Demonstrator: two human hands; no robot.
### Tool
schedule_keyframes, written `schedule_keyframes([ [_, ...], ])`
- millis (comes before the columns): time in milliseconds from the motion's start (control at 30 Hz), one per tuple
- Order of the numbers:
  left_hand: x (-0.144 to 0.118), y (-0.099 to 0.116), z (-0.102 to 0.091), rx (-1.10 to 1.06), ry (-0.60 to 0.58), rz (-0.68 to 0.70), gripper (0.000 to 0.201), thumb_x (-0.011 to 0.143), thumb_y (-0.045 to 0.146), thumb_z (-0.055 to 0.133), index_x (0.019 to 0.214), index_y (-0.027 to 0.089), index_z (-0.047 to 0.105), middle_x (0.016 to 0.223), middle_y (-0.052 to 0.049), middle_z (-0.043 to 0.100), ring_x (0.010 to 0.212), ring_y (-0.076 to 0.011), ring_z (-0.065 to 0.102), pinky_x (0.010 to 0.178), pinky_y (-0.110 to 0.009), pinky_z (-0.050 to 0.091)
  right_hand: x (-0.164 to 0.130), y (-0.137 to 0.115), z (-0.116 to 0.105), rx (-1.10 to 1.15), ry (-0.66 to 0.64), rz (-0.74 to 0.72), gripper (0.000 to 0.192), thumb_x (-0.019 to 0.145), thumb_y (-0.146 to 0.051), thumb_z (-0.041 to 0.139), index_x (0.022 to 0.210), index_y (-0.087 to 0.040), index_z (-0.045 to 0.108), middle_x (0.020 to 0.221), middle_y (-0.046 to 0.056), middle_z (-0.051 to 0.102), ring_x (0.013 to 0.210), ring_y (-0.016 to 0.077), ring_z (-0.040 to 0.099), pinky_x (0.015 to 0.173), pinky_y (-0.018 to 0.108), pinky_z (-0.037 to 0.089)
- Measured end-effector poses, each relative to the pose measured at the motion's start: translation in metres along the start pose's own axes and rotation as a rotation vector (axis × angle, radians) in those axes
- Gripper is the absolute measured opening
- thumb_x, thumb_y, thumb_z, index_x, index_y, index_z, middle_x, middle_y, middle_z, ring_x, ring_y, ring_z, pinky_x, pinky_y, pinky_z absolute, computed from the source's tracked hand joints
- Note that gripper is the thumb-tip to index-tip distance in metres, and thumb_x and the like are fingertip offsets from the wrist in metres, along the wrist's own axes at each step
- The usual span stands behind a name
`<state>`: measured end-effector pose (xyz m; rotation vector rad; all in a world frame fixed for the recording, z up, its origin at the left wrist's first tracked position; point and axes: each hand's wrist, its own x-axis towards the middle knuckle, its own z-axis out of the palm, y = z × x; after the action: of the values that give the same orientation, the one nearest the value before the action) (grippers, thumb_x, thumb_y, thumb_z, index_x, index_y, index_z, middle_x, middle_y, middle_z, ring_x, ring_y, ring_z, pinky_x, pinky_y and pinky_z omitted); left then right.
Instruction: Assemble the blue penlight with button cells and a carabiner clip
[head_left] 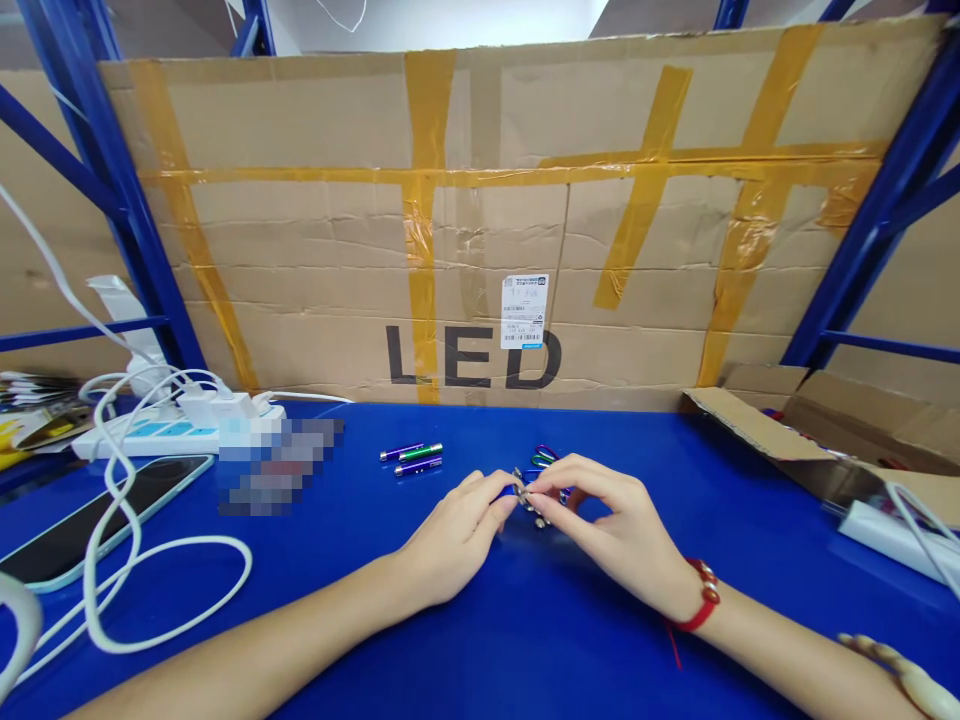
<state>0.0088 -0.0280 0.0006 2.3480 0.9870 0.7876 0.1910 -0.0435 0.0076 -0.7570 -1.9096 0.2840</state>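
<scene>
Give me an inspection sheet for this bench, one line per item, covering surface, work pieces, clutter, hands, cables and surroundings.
Surface: blue tabletop, bare in front of the hands.
Work pieces: small pen-like item pinched between both hands; a small pile of similar pieces just behind; three finished purple and green ones lying side by side to the left.
Clutter: smartphone face up at left; open cardboard box at right.
Hands: left hand and right hand, fingertips meeting on the item; red bracelet on the right wrist.
Cables: white cable looped across the phone, running from a power strip.
Surroundings: taped cardboard sheet marked LED behind, blue rack posts.
</scene>
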Motion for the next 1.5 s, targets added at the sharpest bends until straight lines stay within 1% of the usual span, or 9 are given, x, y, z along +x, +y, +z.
schedule_keyframes([
  [333, -0.003, 0.001, -0.001, -0.019, 0.017, 0.065, 0.026, 0.095, 0.028, 0.029, 0.102, 0.020, 0.053, 0.079, -0.002, 0.051, 0.079, -0.0173, 0.044, 0.071, -0.029, 0.036, 0.003, 0.003, 0.001, 0.135, 0.020, 0.128, 0.009, 0.079, -0.025, 0.063, 0.078, -0.017, 0.067, 0.079, 0.004, 0.062, 0.065, 0.0110, 0.059, 0.049, 0.017, 0.049],
  [533, -0.005, 0.002, 0.000, -0.016, 0.014, 0.061, 0.026, 0.094, 0.027, 0.032, 0.107, 0.021, 0.054, 0.084, -0.002, 0.053, 0.079, -0.0164, 0.045, 0.072, -0.028, 0.037, 0.004, 0.010, -0.002, 0.309, -0.117, 0.258, 0.012, 0.077, -0.028, 0.066, 0.074, -0.016, 0.067, 0.076, 0.003, 0.059, 0.058, 0.0083, 0.055, 0.042, 0.015, 0.044],
  [667, -0.005, 0.001, 0.000, -0.015, 0.014, 0.155, 0.024, 0.095, 0.024, 0.032, 0.100, 0.020, 0.056, 0.092, -0.001, 0.058, 0.080, -0.0152, 0.045, 0.073, -0.026, 0.037, 0.006, 0.018, -0.003, 0.431, -0.211, 0.361, 0.018, 0.070, -0.031, 0.071, 0.069, -0.014, 0.067, 0.077, 0.004, 0.055, 0.057, 0.0076, 0.051, 0.039, 0.014, 0.043],
  [800, -0.007, -0.002, 0.001, 0.056, 0.023, 0.239, 0.026, 0.095, 0.025, 0.032, 0.094, 0.018, 0.056, 0.082, -0.002, 0.057, 0.076, -0.0148, 0.046, 0.070, -0.025, 0.037, 0.006, 0.025, -0.004, 0.530, -0.303, 0.449, 0.021, 0.062, -0.032, 0.076, 0.065, -0.014, 0.066, 0.076, 0.003, 0.053, 0.058, 0.0083, 0.050, 0.036, 0.013, 0.042],
  [933, -0.009, -0.002, 0.001, 0.161, 0.031, 0.310, 0.029, 0.096, 0.027, 0.028, 0.100, 0.018, 0.056, 0.076, -0.003, 0.054, 0.071, -0.0149, 0.045, 0.064, -0.025, 0.037, 0.005, 0.022, -0.005, 0.540, -0.371, 0.485, 0.022, 0.060, -0.030, 0.078, 0.061, -0.013, 0.065, 0.072, 0.002, 0.054, 0.055, 0.0071, 0.050, 0.037, 0.012, 0.042],
  [1133, -0.010, 0.000, 0.000, 0.311, 0.029, 0.354, 0.034, 0.096, 0.028, 0.025, 0.096, 0.016, 0.056, 0.074, -0.004, 0.055, 0.067, -0.0154, 0.044, 0.060, -0.025, 0.036, 0.002, 0.013, -0.005, 0.499, -0.402, 0.597, 0.030, 0.061, -0.037, 0.076, 0.062, -0.011, 0.062, 0.062, 0.000, 0.052, 0.048, 0.0061, 0.049, 0.036, 0.012, 0.039],
  [1233, -0.010, -0.001, 0.000, 0.356, 0.005, 0.320, 0.032, 0.095, 0.027, 0.026, 0.094, 0.016, 0.057, 0.074, -0.004, 0.056, 0.067, -0.0153, 0.047, 0.061, -0.025, 0.037, 0.000, 0.012, -0.005, 0.430, -0.444, 0.578, 0.031, 0.067, -0.040, 0.072, 0.065, -0.011, 0.062, 0.061, 0.000, 0.053, 0.046, 0.0061, 0.049, 0.036, 0.012, 0.038],
  [1367, -0.010, -0.001, 0.000, 0.334, -0.038, 0.242, 0.024, 0.094, 0.022, 0.033, 0.092, 0.018, 0.057, 0.079, -0.002, 0.059, 0.071, -0.0145, 0.052, 0.066, -0.024, 0.040, -0.003, 0.008, -0.005, 0.320, -0.491, 0.425, 0.034, 0.080, -0.043, 0.058, 0.070, -0.012, 0.066, 0.065, 0.003, 0.055, 0.048, 0.0077, 0.051, 0.039, 0.015, 0.039],
  [1500, -0.010, 0.000, 0.000, 0.337, -0.090, 0.224, 0.022, 0.093, 0.022, 0.035, 0.094, 0.019, 0.057, 0.081, -0.002, 0.060, 0.075, -0.0154, 0.055, 0.069, -0.023, 0.042, -0.006, 0.003, -0.005, 0.251, -0.494, 0.320, 0.039, 0.083, -0.044, 0.055, 0.064, -0.011, 0.065, 0.059, 0.003, 0.054, 0.046, 0.0080, 0.048, 0.046, 0.019, 0.040],
])
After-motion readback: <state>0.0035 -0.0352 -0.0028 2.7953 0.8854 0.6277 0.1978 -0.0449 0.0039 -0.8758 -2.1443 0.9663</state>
